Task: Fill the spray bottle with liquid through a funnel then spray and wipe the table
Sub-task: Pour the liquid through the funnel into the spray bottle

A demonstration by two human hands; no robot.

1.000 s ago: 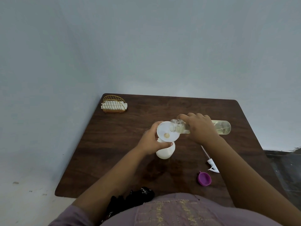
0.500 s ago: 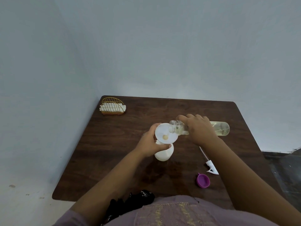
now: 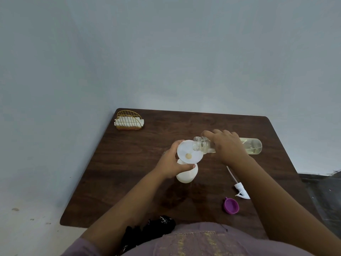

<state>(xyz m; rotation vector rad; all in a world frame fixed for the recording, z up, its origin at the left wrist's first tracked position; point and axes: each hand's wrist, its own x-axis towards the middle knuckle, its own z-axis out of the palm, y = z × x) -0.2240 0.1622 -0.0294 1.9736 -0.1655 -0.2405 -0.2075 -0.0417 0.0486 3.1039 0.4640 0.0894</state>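
At mid-bench [image 3: 132, 163], the white spray bottle [image 3: 187, 175] stands upright with a white funnel [image 3: 189, 151] seated in its neck; this funnel serves as the landmark. Left hand [image 3: 170, 164]: grip curled round the bottle's shoulder just below the funnel, thumb across the front, steadying both. Right hand [image 3: 227, 146]: grip wrapped over the middle of a clear bottle [image 3: 252, 145] of pale yellow liquid. That bottle's long axis lies nearly level, base pointing right and away from the funnel, open mouth at the funnel's right rim, just above it. Liquid shows at the funnel's throat, so pouring appears under way. The coming move likely turns on keeping the mouth inside the rim while the base is raised; drift rightward would spill onto the bench. Right of and nearer than the funnel lie the spray head [image 3: 240, 190] and a purple cap [image 3: 231, 206]; far left of it, a wire napkin holder [image 3: 129, 120].
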